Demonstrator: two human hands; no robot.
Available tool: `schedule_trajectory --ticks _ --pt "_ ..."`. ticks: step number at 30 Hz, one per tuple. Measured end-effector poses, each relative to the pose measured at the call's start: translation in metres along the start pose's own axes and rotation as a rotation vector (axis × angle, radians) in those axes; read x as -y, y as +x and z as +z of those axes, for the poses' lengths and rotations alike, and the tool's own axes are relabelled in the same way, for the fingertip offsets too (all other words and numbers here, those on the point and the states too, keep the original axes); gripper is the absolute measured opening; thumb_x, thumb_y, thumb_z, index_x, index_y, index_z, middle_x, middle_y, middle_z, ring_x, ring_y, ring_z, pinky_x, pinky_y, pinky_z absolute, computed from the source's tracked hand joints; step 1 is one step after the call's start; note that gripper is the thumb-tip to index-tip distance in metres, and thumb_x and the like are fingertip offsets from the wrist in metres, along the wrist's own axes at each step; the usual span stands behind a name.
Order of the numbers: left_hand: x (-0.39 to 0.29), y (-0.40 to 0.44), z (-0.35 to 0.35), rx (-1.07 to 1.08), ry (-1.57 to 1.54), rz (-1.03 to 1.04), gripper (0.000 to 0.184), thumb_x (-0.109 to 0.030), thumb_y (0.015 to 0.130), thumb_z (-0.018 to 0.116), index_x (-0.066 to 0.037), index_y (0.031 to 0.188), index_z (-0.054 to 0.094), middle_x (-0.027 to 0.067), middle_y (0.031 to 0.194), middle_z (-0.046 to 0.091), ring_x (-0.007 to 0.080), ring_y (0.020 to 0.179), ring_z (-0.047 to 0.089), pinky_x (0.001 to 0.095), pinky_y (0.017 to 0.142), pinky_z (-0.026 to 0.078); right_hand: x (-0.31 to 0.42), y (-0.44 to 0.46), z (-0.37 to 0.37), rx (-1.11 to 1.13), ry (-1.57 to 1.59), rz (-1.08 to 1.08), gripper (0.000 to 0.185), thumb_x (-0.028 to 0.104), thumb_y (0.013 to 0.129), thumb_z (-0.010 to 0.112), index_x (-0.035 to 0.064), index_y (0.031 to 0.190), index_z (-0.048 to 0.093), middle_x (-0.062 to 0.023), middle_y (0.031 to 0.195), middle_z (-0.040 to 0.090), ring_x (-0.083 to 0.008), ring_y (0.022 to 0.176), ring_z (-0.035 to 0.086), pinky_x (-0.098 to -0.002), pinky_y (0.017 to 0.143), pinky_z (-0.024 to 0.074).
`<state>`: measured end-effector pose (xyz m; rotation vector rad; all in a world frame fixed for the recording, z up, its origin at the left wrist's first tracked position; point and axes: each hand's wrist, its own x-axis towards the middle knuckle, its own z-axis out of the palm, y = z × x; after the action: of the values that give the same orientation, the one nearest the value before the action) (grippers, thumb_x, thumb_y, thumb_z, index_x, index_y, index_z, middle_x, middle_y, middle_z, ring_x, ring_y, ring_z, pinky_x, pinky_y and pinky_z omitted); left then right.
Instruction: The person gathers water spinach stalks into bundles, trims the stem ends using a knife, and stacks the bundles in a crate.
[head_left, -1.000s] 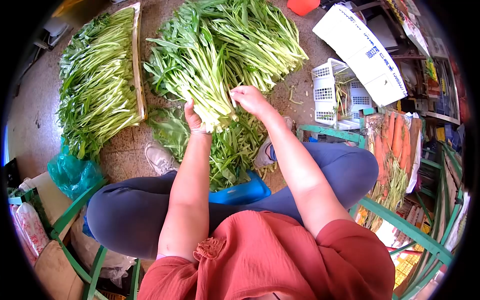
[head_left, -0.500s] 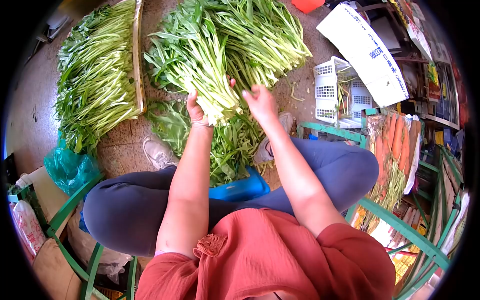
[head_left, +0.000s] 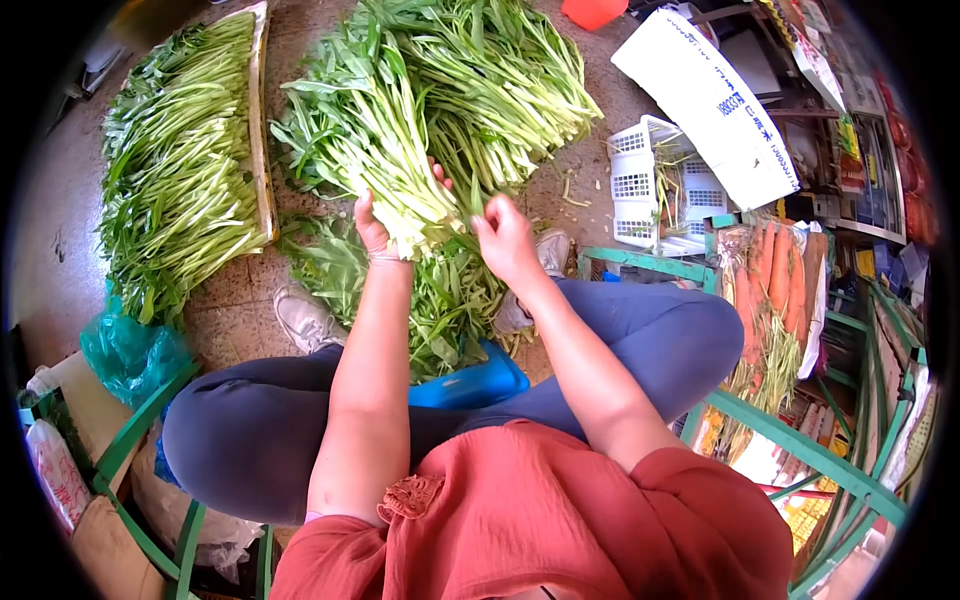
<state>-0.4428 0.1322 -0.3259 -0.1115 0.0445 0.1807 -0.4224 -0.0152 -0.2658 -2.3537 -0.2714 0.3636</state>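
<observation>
My left hand [head_left: 373, 228] is wrapped around a thick bunch of leafy greens with pale stems, like water spinach [head_left: 395, 160]. Its cut ends point toward me and its leaves spread away. Just right of the stem ends, my right hand [head_left: 506, 240] is closed, its fingertips at a narrow green leaf [head_left: 475, 197]. Beyond the bunch, a large pile of the same greens [head_left: 500, 90] lies on the floor. Loose leaves [head_left: 450, 310] are heaped between my shoes, below my hands.
More greens [head_left: 190, 150] lie in a long row at left, along a pale-edged board [head_left: 262, 130]. A white plastic basket [head_left: 632, 185] holds scraps at right, near a white printed box [head_left: 705, 100]. Carrots [head_left: 782, 270], a blue container [head_left: 475, 380] and green metal frames [head_left: 800, 445] are close by.
My right hand has moved down slightly, and a narrow leaf now shows at its fingertips. My left hand keeps its grip on the bunch. The whole view has shifted a little.
</observation>
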Motion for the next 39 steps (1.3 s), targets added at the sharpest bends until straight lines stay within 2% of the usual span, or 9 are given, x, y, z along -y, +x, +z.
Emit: schedule_trajectory --ticks 2,4,8,16,26,28,31,36,39 --pt "0.0 0.0 0.002 0.013 -0.052 -0.02 0.083 -0.041 0.062 0.064 -0.003 0.128 0.031 0.0222 0.121 0.041 0.037 0.108 0.043 0.0498 0.099 0.029 -0.035 0.001 -0.015 0.411 -0.465 0.31 0.027 0.011 0.074 0.06 0.0026 0.099 0.055 -0.0203 0.09 0.06 -0.0308 0.087 0.059 -0.0379 0.076 0.0448" --pt "0.001 0.001 0.002 0.02 -0.044 -0.012 0.086 -0.041 0.061 0.065 -0.004 0.13 0.029 0.023 0.124 0.038 0.0359 0.108 0.043 0.0487 0.098 0.03 -0.02 0.007 -0.039 0.366 -0.497 0.373 0.038 0.012 0.074 0.059 0.0046 0.111 0.053 -0.0205 0.104 0.056 -0.0308 0.099 0.055 -0.0365 0.086 0.0417" --pt "0.002 0.001 0.001 0.034 -0.048 -0.033 0.087 -0.041 0.062 0.065 -0.004 0.131 0.027 0.024 0.127 0.034 0.0353 0.107 0.044 0.0471 0.098 0.03 -0.052 0.097 -0.031 -0.19 -0.323 -0.151 0.045 0.017 0.073 0.063 0.0041 0.113 0.049 -0.0144 0.102 0.058 -0.028 0.094 0.056 -0.0339 0.083 0.0433" --pt "-0.005 0.014 0.023 0.163 -0.199 0.103 0.085 -0.041 0.064 0.064 0.0 0.128 0.026 0.0162 0.118 0.041 0.0288 0.102 0.046 0.0424 0.096 0.035 -0.053 0.19 -0.034 -0.163 -0.672 -0.008 0.06 0.035 0.062 0.073 0.0141 0.115 0.052 -0.0124 0.122 0.045 -0.028 0.111 0.044 -0.0373 0.093 0.0362" --pt "-0.004 0.011 0.016 0.015 -0.093 0.162 0.088 -0.044 0.061 0.064 0.003 0.127 0.029 0.0169 0.118 0.043 0.0306 0.104 0.047 0.0438 0.098 0.032 -0.027 0.187 -0.035 0.022 -0.957 0.006 0.052 0.028 0.066 0.065 0.0088 0.112 0.049 -0.0103 0.096 0.059 -0.0238 0.092 0.055 -0.0394 0.091 0.0351" --pt "-0.004 0.008 0.008 0.107 -0.16 0.126 0.087 -0.044 0.067 0.059 0.0 0.132 0.022 0.019 0.129 0.034 0.0319 0.117 0.037 0.0456 0.104 0.021 -0.009 0.193 -0.047 0.094 -0.984 0.048 0.05 0.026 0.065 0.066 0.0085 0.109 0.051 -0.0105 0.091 0.061 -0.0233 0.087 0.057 -0.0377 0.089 0.0379" --pt "-0.004 0.006 0.005 0.059 -0.136 0.132 0.088 -0.044 0.067 0.059 0.0 0.133 0.02 0.0195 0.13 0.032 0.034 0.121 0.031 0.0467 0.105 0.019 0.014 0.2 -0.081 0.312 -0.416 0.203 0.035 0.021 0.061 0.067 0.0058 0.092 0.061 -0.0095 0.082 0.062 -0.0175 0.07 0.06 -0.0301 0.065 0.0483" --pt "-0.002 0.007 0.009 0.078 -0.176 0.128 0.089 -0.041 0.066 0.061 -0.001 0.134 0.018 0.0202 0.131 0.031 0.0374 0.126 0.021 0.0487 0.105 0.015 0.007 0.214 -0.114 0.451 0.053 0.2 0.029 0.016 0.068 0.064 -0.0008 0.09 0.056 -0.012 0.079 0.06 -0.0166 0.067 0.058 -0.0292 0.061 0.0516" --pt "-0.003 0.006 0.008 0.08 -0.19 0.116 0.088 -0.04 0.066 0.062 -0.002 0.133 0.02 0.0212 0.131 0.03 0.0388 0.126 0.02 0.05 0.105 0.015 -0.005 0.205 -0.105 0.611 0.659 0.493 0.021 0.001 0.07 0.056 -0.0018 0.09 0.051 -0.0165 0.081 0.058 -0.017 0.065 0.059 -0.0287 0.052 0.0536"
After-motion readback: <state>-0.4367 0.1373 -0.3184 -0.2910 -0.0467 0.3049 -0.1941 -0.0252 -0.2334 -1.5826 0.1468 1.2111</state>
